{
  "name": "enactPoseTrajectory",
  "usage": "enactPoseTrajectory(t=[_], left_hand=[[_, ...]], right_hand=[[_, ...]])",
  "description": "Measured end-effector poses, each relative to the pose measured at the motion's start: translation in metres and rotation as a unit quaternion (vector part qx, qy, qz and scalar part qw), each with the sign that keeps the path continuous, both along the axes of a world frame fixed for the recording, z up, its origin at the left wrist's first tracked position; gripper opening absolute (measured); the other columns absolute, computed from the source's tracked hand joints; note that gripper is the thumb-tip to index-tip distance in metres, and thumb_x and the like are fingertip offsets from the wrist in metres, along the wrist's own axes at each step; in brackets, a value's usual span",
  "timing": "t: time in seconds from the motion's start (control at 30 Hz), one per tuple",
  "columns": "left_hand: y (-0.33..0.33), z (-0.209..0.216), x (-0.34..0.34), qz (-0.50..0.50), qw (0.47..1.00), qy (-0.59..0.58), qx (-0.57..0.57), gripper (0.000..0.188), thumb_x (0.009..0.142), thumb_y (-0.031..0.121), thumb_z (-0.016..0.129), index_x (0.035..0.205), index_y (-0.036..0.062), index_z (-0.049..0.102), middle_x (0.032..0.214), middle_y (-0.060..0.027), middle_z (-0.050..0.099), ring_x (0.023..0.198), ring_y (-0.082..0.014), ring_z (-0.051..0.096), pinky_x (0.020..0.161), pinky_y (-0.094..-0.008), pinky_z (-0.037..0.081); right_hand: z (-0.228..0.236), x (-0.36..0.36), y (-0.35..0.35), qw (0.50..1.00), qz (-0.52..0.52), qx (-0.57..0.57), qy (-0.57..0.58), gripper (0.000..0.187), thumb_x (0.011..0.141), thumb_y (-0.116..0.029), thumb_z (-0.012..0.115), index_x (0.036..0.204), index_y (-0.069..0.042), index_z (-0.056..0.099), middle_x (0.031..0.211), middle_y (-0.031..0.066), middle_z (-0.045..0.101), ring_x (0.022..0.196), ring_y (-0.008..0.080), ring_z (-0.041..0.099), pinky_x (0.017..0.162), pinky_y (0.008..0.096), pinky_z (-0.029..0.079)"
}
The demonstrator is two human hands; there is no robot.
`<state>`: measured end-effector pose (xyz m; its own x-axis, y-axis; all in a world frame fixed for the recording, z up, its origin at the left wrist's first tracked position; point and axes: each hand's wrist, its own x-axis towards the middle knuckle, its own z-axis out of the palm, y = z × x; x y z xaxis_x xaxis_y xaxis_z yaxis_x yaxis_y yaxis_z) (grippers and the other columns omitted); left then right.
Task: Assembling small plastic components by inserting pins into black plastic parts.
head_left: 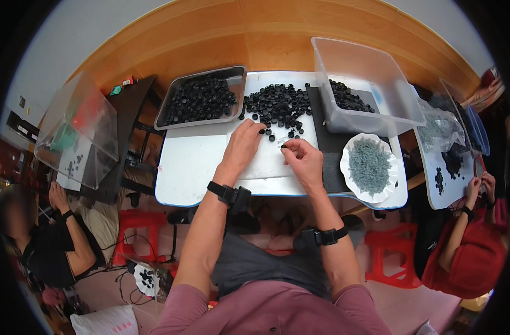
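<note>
Both my hands are over the white table, below a loose heap of small round black caps. My left hand is closed, its fingertips on one black cap at the near edge of the heap. To its right, my right hand pinches a small dark piece between thumb and forefinger; the fingers partly cover it. A few thin pale-green bits lie between the hands, with several single caps just beyond them.
A metal tray of black caps stands back left. At the back right is a clear plastic bin with more caps, on a dark mat. A white scalloped plate holds grey-green bits. People work at side tables left and right.
</note>
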<state>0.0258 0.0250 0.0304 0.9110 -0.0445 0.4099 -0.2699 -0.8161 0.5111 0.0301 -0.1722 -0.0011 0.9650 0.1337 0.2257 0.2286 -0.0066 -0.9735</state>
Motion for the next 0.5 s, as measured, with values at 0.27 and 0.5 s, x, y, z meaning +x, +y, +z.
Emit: enactPoseTrajectory(t=[0.27,0.5], left_hand=[[0.000,0.000,-0.023,0.005,0.999,0.040,-0.022,0.024,0.086,0.009,0.075,0.110,0.0029,0.072,0.099,-0.0138,0.065,0.097,-0.0329,0.063,0.087,-0.0424,0.051],[-0.002,-0.004,-0.030,0.004,0.999,0.026,-0.039,0.026,0.084,0.014,0.079,0.108,0.0045,0.075,0.100,-0.0123,0.065,0.099,-0.0295,0.062,0.090,-0.0399,0.049]], right_hand=[[0.005,-0.001,-0.002,1.000,0.003,-0.011,-0.009,0.014,0.087,-0.005,0.076,0.099,0.001,0.074,0.079,0.0051,0.074,0.062,0.0072,0.067,0.058,0.0239,0.052],[-0.002,0.002,-0.001,1.000,0.007,-0.022,-0.003,0.017,0.086,-0.006,0.077,0.101,0.000,0.075,0.081,0.0062,0.075,0.061,0.0068,0.064,0.058,0.0244,0.051]])
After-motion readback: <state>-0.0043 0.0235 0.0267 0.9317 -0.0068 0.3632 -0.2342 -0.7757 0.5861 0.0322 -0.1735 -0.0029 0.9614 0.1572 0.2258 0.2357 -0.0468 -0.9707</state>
